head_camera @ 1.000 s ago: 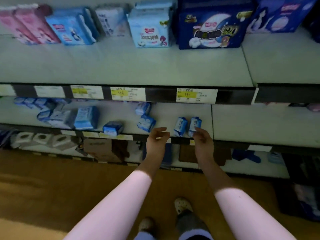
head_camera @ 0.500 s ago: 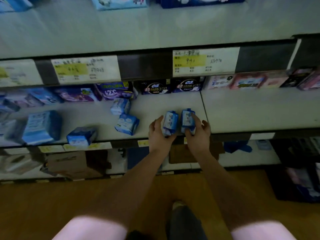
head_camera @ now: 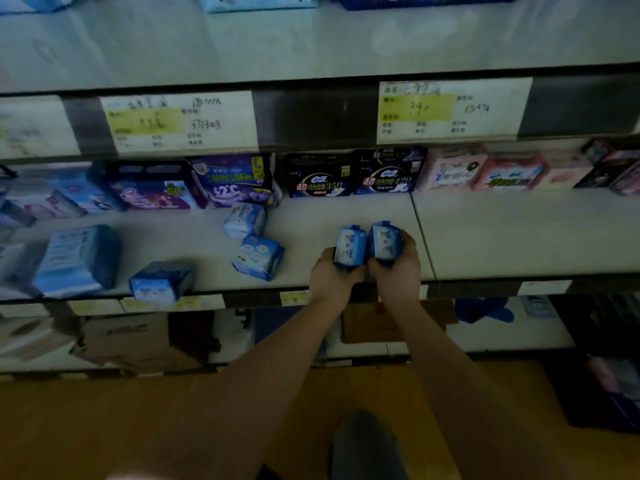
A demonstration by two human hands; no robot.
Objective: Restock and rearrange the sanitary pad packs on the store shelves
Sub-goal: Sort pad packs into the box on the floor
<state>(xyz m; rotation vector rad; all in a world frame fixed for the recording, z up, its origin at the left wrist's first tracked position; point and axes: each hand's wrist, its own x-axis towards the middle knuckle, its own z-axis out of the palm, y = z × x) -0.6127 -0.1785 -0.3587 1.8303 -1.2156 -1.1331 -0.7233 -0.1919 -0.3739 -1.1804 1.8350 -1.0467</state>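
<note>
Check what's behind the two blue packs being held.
Bare shelf, then the dark 350 pack and dark 420 pack at the back. The left hand and right hand cover the lower ends of the left blue pack and right blue pack.

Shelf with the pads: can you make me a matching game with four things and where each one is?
Things:
1 left hand
2 black pack marked 350
3 pink pack
4 cardboard box

Places:
A under the middle shelf
B at the back, right of the black packs
C gripping a small blue pack
D at the back, next to the purple pack

Pairs: 1-C, 2-D, 3-B, 4-A.
</note>
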